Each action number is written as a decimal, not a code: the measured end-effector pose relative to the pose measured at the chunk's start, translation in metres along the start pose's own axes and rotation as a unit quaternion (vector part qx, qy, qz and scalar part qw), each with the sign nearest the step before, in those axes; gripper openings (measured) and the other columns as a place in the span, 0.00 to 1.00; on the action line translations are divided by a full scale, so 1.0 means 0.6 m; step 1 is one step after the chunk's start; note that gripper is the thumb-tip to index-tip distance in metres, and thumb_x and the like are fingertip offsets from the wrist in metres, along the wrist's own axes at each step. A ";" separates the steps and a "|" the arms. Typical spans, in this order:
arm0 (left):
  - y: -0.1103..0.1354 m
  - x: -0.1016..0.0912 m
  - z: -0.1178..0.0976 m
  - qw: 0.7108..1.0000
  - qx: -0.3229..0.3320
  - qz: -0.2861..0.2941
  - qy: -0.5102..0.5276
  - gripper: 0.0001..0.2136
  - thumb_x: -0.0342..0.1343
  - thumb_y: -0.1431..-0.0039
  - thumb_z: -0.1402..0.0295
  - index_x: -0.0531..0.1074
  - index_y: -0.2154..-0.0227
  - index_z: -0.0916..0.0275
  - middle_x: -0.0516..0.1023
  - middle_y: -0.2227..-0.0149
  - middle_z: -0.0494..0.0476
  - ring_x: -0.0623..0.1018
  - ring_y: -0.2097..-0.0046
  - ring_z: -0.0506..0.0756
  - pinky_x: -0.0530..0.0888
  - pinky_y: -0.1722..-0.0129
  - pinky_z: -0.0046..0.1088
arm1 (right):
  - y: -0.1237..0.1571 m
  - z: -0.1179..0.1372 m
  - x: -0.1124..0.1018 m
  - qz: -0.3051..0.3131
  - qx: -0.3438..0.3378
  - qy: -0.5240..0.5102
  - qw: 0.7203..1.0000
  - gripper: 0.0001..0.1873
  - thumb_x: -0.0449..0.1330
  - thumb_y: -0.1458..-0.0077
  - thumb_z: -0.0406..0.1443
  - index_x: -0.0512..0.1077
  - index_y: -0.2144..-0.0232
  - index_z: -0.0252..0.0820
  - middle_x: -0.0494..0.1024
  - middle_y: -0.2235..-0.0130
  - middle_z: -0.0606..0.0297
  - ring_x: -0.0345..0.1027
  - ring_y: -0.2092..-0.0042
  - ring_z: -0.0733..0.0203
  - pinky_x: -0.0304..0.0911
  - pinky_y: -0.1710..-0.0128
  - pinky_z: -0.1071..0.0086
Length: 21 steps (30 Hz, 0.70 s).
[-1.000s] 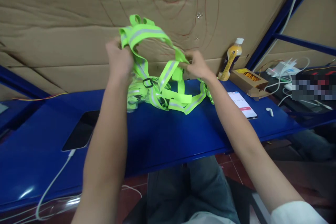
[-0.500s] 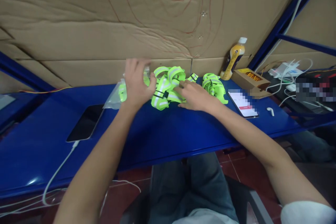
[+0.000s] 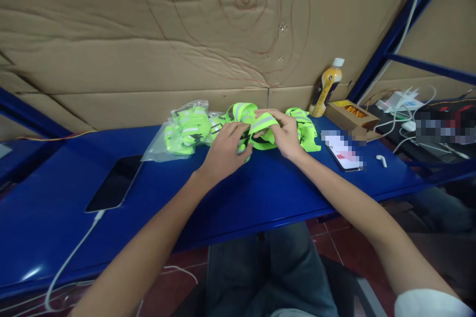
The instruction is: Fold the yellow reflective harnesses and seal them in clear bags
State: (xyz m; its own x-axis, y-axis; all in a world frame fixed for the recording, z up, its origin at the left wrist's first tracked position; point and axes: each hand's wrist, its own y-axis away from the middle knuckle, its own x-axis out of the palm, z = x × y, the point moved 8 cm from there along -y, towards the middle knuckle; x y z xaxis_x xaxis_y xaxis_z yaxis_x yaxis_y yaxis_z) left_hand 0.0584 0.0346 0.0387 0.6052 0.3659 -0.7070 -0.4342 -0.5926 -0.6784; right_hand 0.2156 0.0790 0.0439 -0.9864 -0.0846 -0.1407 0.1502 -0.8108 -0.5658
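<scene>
A bunched neon-yellow reflective strap vest point(image 3: 250, 118) with grey bands lies on the blue table point(image 3: 241, 193) near the cardboard wall. My left hand point(image 3: 224, 147) grips its left side with curled fingers. My right hand point(image 3: 284, 132) holds its right side, fingers closed over a strap. To the left lies another such vest in a clear plastic bag point(image 3: 183, 131). A third folded vest point(image 3: 307, 128) rests just right of my right hand.
A dark phone point(image 3: 113, 183) on a white cable lies at the left. A lit phone point(image 3: 344, 151), a white earbud point(image 3: 381, 160), a cardboard box point(image 3: 352, 115) and a yellow bottle point(image 3: 327, 86) sit at the right. Cables and chargers clutter the far right shelf.
The vest, held up spread open a second ago, came down to the table and is bunched. My left hand moved from the bagged vest rightward onto the bunch, meeting my right hand.
</scene>
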 end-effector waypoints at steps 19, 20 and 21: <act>-0.006 -0.032 0.058 0.931 -0.201 -0.065 0.298 0.15 0.70 0.42 0.54 0.78 0.62 0.59 0.83 0.58 0.57 0.81 0.54 0.62 0.77 0.46 0.38 | 0.047 0.075 0.049 0.072 -0.212 0.406 0.886 0.38 0.63 0.32 0.48 0.64 0.27 0.40 0.72 0.33 0.40 0.67 0.34 0.30 0.64 0.36 0.34; -0.005 -0.031 0.058 0.937 -0.195 -0.055 0.285 0.16 0.71 0.43 0.54 0.80 0.59 0.58 0.85 0.56 0.58 0.82 0.51 0.63 0.77 0.43 0.41 | 0.044 0.066 0.050 0.082 -0.208 0.399 0.889 0.35 0.61 0.30 0.46 0.65 0.27 0.37 0.75 0.36 0.40 0.69 0.36 0.32 0.65 0.37 0.37; -0.004 -0.032 0.061 0.943 -0.190 -0.050 0.270 0.16 0.71 0.43 0.54 0.81 0.57 0.58 0.85 0.53 0.59 0.82 0.49 0.65 0.76 0.41 0.43 | 0.039 0.057 0.048 0.095 -0.206 0.382 0.896 0.31 0.59 0.28 0.44 0.67 0.29 0.36 0.78 0.39 0.42 0.71 0.38 0.35 0.67 0.38 0.40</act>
State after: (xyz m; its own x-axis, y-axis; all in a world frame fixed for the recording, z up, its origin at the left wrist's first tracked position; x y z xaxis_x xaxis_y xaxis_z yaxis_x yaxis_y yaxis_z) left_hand 0.0233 0.0550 0.0466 0.9265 0.0752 -0.3688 -0.1491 -0.8262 -0.5432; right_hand 0.1884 0.0379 0.0546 -0.6317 0.3499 -0.6918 0.4772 -0.5277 -0.7027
